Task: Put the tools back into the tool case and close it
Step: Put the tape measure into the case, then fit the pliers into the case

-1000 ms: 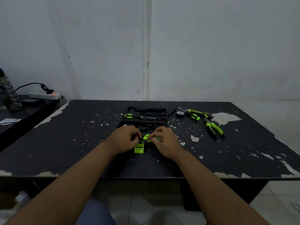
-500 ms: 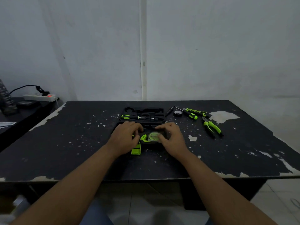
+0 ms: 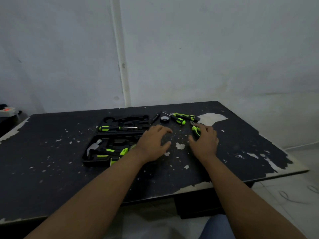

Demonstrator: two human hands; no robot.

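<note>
Pliers with green-and-black handles (image 3: 195, 130) lie lengthwise under the open right hand (image 3: 204, 141), fingers (image 3: 202, 127) touching; left hand (image 3: 153, 142) open, empty.

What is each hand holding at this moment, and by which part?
Left hand: nothing, open above the table. Right hand: over the pliers, fingers at the green handles; a closed grip cannot be told.
</note>
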